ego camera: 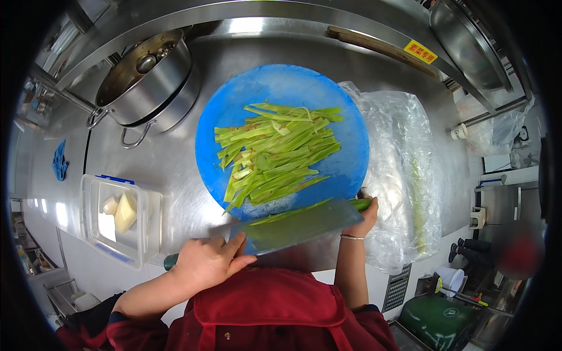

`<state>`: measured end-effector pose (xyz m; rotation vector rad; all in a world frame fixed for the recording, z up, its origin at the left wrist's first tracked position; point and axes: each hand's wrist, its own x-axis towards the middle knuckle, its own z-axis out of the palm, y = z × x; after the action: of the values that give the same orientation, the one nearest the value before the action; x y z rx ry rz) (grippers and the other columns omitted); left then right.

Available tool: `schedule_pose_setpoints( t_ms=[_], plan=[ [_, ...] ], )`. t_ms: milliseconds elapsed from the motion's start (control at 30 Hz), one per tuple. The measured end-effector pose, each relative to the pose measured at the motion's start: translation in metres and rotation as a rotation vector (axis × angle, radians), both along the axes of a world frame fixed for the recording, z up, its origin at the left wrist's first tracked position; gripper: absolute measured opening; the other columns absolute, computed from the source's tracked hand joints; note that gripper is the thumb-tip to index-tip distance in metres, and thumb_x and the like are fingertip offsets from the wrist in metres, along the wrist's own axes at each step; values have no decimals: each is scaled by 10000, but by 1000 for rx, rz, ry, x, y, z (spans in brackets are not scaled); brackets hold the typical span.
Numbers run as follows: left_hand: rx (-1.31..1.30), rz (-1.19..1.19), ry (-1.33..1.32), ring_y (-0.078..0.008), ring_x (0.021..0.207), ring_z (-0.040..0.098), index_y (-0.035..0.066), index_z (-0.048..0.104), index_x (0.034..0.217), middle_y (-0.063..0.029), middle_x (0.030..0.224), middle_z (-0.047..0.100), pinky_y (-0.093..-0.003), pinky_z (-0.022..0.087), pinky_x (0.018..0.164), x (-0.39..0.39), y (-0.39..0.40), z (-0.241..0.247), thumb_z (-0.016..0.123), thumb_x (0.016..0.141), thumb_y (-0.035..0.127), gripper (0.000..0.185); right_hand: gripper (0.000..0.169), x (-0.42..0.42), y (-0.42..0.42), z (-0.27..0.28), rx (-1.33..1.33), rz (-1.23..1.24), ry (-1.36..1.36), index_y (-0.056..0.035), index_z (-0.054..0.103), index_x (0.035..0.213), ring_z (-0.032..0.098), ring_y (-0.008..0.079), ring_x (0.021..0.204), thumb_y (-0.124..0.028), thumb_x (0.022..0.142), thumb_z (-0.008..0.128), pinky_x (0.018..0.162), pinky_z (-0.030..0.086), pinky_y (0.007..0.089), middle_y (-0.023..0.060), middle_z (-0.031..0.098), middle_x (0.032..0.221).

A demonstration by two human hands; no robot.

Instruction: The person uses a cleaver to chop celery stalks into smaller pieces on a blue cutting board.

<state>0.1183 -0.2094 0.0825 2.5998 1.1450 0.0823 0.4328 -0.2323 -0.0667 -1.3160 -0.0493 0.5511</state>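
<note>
My left hand grips a cleaver by its green handle, with finger and thumb against the blade. The wide blade lies across the near edge of a round blue cutting board. A green vegetable stalk is held in my right hand at the board's near right edge. The blade hides most of the stalk; a thin green length shows along the blade's upper edge. Many light green vegetable strips, some with brownish patches, lie heaped on the board.
Clear plastic bags with contents lie right of the board. Left are stacked steel pots with a ladle, a lidless plastic box with pale pieces, and a blue cloth. A steel shelf spans the back. Another person stands far right.
</note>
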Motion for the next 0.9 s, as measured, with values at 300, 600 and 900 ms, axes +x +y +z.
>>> schedule_pose_setpoints(
  t_ms=[300, 600, 900],
  plan=[
    [79, -112, -80, -187, 401, 517, 107, 632, 985, -29, 505, 465, -302, 407, 365, 3, 8, -3, 625, 754, 491, 448, 380, 22, -11, 2, -398, 239, -348, -29, 530, 664, 415, 97, 607, -311, 917, 502, 568, 366, 250, 9, 451, 632],
    [-140, 254, -327, -270, 543, 607, 95, 646, 1005, -97, 686, 639, -354, 484, 491, -29, -11, -33, 554, 850, 335, 301, 360, 29, -63, 38, -407, 487, 81, 49, 589, 879, 629, 194, 688, -308, 887, 543, 508, 527, 278, 107, 616, 839],
    [-233, 365, -350, -283, 548, 608, 97, 655, 1009, -119, 651, 626, -358, 491, 515, -42, -37, -42, 550, 860, 304, 276, 402, 49, -98, 26, -236, 1185, 429, 104, 545, 1023, 634, 324, 822, -260, 873, 463, 620, 547, 382, 188, 617, 954]
  ],
)
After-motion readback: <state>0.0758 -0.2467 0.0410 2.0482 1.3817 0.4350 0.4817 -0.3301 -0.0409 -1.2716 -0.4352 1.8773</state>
